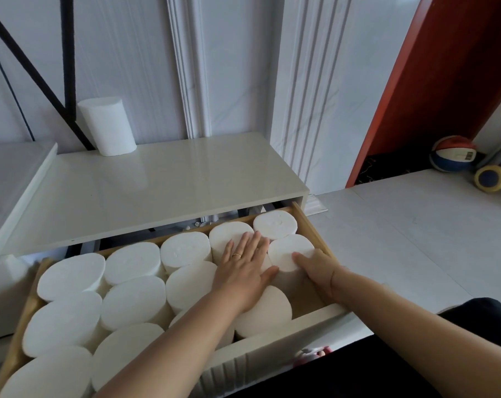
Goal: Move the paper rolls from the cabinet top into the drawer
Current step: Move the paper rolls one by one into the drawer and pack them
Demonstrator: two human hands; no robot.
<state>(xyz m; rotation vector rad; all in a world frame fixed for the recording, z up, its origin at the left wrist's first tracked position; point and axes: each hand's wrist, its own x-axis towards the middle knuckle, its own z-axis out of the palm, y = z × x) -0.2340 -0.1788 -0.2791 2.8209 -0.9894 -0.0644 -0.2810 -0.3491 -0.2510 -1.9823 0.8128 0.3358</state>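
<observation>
The open wooden drawer (pixel 311 228) below the cabinet top (pixel 163 191) is packed with several upright white paper rolls. One white paper roll (pixel 107 126) stands alone at the back left of the cabinet top. My left hand (pixel 245 268) lies flat with straight fingers on the rolls near the drawer's right end. Just to its right, my right hand (pixel 318 271) grips the side of a roll (pixel 289 252) by the drawer's right wall, thumb on its top face.
A white drawer front (pixel 272 357) runs along the near edge. White wall panelling rises behind the cabinet, with black bars at the left. A red door frame (pixel 415 90), a ball (pixel 453 153) and a yellow-blue wheel (pixel 491 178) are on the right by the pale floor.
</observation>
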